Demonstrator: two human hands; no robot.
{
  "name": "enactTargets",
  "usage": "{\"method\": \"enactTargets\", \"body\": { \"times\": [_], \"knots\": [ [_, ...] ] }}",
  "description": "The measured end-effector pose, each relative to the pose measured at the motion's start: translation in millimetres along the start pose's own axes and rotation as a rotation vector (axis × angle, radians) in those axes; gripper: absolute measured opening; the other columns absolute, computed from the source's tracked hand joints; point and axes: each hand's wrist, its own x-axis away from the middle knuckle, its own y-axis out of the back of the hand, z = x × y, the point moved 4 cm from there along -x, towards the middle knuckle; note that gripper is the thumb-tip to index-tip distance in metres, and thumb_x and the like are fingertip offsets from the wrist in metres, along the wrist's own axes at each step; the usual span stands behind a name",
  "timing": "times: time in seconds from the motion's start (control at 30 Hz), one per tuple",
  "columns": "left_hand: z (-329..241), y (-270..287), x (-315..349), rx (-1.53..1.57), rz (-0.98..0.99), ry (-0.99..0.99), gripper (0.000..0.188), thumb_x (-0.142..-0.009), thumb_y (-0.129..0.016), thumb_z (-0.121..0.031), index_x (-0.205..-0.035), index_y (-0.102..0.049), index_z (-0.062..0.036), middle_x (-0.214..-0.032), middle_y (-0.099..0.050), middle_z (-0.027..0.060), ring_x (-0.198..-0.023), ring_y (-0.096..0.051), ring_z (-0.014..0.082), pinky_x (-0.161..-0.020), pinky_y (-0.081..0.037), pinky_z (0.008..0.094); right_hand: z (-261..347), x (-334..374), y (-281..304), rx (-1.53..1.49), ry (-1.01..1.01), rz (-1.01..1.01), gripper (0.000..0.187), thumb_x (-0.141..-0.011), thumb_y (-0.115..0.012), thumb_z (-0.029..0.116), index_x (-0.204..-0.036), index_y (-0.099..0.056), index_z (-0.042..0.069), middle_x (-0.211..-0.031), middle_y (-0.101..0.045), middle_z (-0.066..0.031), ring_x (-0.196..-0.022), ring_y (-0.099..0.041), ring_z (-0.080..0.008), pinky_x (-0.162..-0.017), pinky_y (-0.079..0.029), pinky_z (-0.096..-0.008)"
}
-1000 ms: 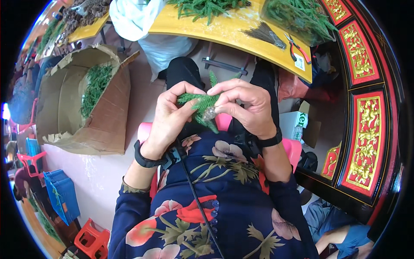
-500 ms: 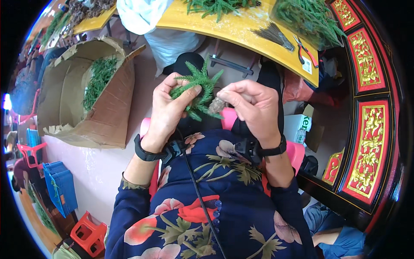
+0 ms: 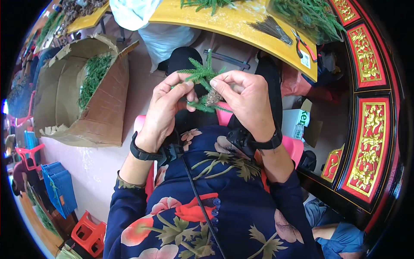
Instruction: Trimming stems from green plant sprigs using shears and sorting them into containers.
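Observation:
My left hand [image 3: 168,101] pinches a green artificial pine sprig [image 3: 199,74] between thumb and fingers, above my lap. Against the sprig's needles sits a small brown pine cone [image 3: 212,97], right where the two hands meet. My right hand [image 3: 243,93] is closed, thumb and forefinger pressed together at the upper end of the cone. Its fingertips touch the sprig's middle. Whether they grip a wire there is too small to tell.
The yellow table [image 3: 215,18] ahead bears pine sprigs [image 3: 302,19], a bundle of thin dark wires [image 3: 271,32] and red-handled pliers [image 3: 302,45]. A torn cardboard box [image 3: 103,112] with greenery stands left. Blue crates [image 3: 60,190] and a red stool [image 3: 88,233] lie further left; carved red-gold panels [image 3: 366,151] line the right.
My right hand has moved left, bringing the pine cone up against the sprig. My left hand's fingers have shifted lower on the sprig, and it is turned somewhat.

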Motion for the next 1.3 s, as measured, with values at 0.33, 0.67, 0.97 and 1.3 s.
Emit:
{"method": "enactTargets", "body": {
  "times": [0.33,0.67,0.97,1.3],
  "knots": [
    [1,10,-3,-0.093,-0.014,0.019,0.011,-0.092,-0.056,-0.014,-0.088,-0.062,-0.0049,-0.063,-0.053,-0.0022,-0.058,-0.053,0.0052,-0.049,-0.04,0.0189,12,3,1,-0.021,0.048,-0.007,0.01,-0.086,-0.067,0.004,-0.086,-0.068,-0.006,-0.069,-0.066,-0.0022,-0.062,-0.058,-0.0032,-0.054,-0.045,-0.019],
    [-7,10,11,-0.014,-0.01,-0.062,0.02,-0.095,-0.053,-0.018,-0.098,-0.064,-0.0009,-0.081,-0.062,0.0037,-0.078,-0.059,0.008,-0.067,-0.052,0.0239,23,5,-19,0.256,0.139,0.006,0.008,-0.082,-0.068,0.009,-0.083,-0.07,0.001,-0.06,-0.064,-0.0055,-0.049,-0.059,-0.0102,-0.047,-0.041,-0.0248],
    [-8,23,12,-0.058,-0.077,-0.05,0.017,-0.094,-0.055,-0.016,-0.097,-0.064,-0.001,-0.08,-0.062,0.0022,-0.076,-0.06,0.0078,-0.065,-0.051,0.0229,29,1,-35,0.432,0.347,-0.116,0.005,-0.08,-0.068,0.01,-0.08,-0.068,0.005,-0.068,-0.064,-0.0111,-0.053,-0.062,-0.0239,-0.05,-0.046,-0.0319],
    [-1,32,10,0.195,-0.095,0.048,0.012,-0.091,-0.058,-0.014,-0.093,-0.064,-0.0036,-0.077,-0.06,0.0006,-0.073,-0.056,0.0081,-0.063,-0.042,0.02,20,9,-48,0.094,0.173,0.007,0.018,-0.078,-0.073,0.007,-0.093,-0.064,0.002,-0.07,-0.064,-0.0077,-0.056,-0.063,-0.0147,-0.05,-0.045,-0.0258]
  ]
}}
